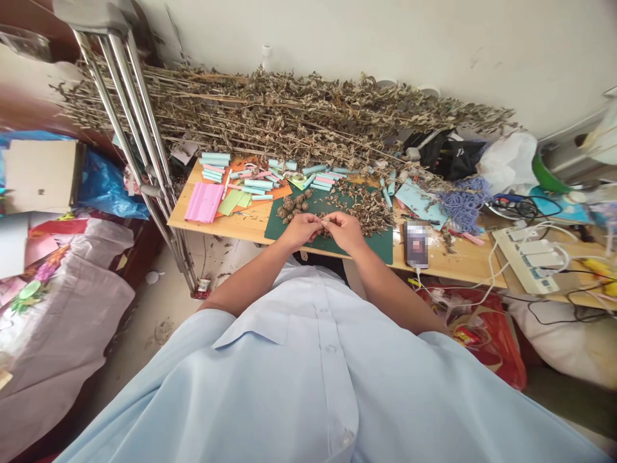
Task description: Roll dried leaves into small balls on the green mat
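Note:
Over the green mat (276, 226) my left hand (303, 229) and my right hand (343, 230) meet, fingertips pinched together. What sits between the fingers is too small and covered to name. Just beyond my left hand lies a cluster of round brown balls (292, 207), seemingly of crumpled dry leaves. A heap of dried leaves (369, 209) spreads on the mat beyond and to the right of my right hand.
Dried leafy stalks (270, 109) lie along the wall. Rolled coloured papers (258, 185) and a pink folded sheet (204, 202) are on the wooden table (226, 225). A phone (416, 244), purple yarn (465, 202) and a power strip (525, 257) sit right. Metal crutches (130, 109) stand left.

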Available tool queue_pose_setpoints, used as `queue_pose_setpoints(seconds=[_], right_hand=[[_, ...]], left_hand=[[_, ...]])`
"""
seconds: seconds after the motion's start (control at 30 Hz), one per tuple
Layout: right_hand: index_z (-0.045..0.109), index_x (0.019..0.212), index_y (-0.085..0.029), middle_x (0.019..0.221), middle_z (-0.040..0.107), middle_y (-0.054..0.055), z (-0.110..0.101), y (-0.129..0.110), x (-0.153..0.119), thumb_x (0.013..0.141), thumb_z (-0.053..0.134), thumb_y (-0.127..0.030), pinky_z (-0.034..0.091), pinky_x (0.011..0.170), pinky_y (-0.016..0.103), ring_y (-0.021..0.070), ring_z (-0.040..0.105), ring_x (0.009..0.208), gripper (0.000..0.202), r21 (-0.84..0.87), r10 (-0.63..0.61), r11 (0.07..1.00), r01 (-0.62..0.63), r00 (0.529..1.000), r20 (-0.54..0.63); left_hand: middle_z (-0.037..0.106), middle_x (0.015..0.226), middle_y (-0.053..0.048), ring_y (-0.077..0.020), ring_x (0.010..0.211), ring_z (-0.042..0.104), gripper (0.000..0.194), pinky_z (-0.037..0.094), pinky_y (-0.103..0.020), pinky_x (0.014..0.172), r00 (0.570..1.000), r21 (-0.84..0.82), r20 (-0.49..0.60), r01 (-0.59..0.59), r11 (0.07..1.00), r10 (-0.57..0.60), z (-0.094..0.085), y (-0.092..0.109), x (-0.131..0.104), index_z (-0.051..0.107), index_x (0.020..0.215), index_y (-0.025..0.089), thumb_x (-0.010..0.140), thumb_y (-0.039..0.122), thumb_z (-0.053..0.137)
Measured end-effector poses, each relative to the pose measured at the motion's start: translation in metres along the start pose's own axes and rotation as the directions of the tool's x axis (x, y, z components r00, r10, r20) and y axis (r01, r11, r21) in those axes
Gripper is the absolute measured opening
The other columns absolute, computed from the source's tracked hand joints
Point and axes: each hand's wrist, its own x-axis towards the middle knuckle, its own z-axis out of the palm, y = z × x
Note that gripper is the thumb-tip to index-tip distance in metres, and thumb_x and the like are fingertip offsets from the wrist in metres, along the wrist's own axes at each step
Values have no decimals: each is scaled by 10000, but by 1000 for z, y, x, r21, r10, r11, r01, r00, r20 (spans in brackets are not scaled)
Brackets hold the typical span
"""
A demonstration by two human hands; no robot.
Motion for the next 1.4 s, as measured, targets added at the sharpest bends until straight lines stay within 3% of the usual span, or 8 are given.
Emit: queue_pose_setpoints(seconds=[0.17,0.37,0.57,0.7,0.8,1.03,1.23,1.4], right_hand=[[691,824,-208,658,668,0,0,1,4,751,724,-427,529,598,305,167,622,621,233,102,97,991,-87,991,-88],[716,864,-202,635,655,5,-7,11,13,753,720,-423,547,599,326,188,642,629,247,104,111,991,-89,968,-225],[720,1143,-219,1092,750,74,-4,12,6,746,725,-367,577,666,356,174,684,700,424,20,65,998,-63,993,-102],[689,1159,-201,984,753,68,5,8,2,738,751,-416,596,730,370,180,687,751,477,128,56,991,-50,997,-49],[679,1138,-203,920,741,51,9,10,3,727,753,-427,592,746,371,180,679,764,474,136,43,990,-33,996,-73],[624,1175,-210,874,707,30,8,7,3,796,670,-382,520,611,308,142,587,624,419,64,36,998,-30,996,-86],[583,1248,-220,964,691,36,5,4,2,852,591,-321,514,699,315,150,600,704,409,-49,-51,998,47,995,-80],[605,1239,-242,1029,694,44,-2,5,5,868,589,-345,521,794,332,174,620,812,385,-180,-85,982,57,985,-148]], left_hand=[[569,595,18,-44,440,443,100,312,-187,426,1000,35,-10,21,999,-21,-1,2,-1,604,748,141,800,173,683],[563,576,21,-53,423,444,118,273,-193,393,995,-104,-65,71,992,-78,-6,-4,4,580,723,150,784,174,678],[596,614,3,-49,444,462,167,278,-192,400,996,-217,-44,66,974,-77,-5,-1,2,598,740,138,760,220,742],[626,644,-13,-49,467,477,159,291,-189,412,999,-204,-23,35,978,-41,-5,0,1,636,762,123,754,226,757],[629,649,-12,-45,465,469,164,291,-186,412,1000,-148,-10,22,989,-24,-4,-2,1,648,765,120,762,238,762],[603,617,-2,-44,440,440,145,296,-188,412,1000,0,-2,17,1000,-17,-1,1,-2,631,752,126,809,224,723],[611,627,-2,-45,442,445,127,302,-187,419,999,-4,-25,26,1000,-26,-1,4,-3,619,754,136,808,208,708],[602,600,2,-43,435,437,155,307,-189,426,998,4,-44,40,999,-40,-3,4,-4,607,714,137,803,211,711]])
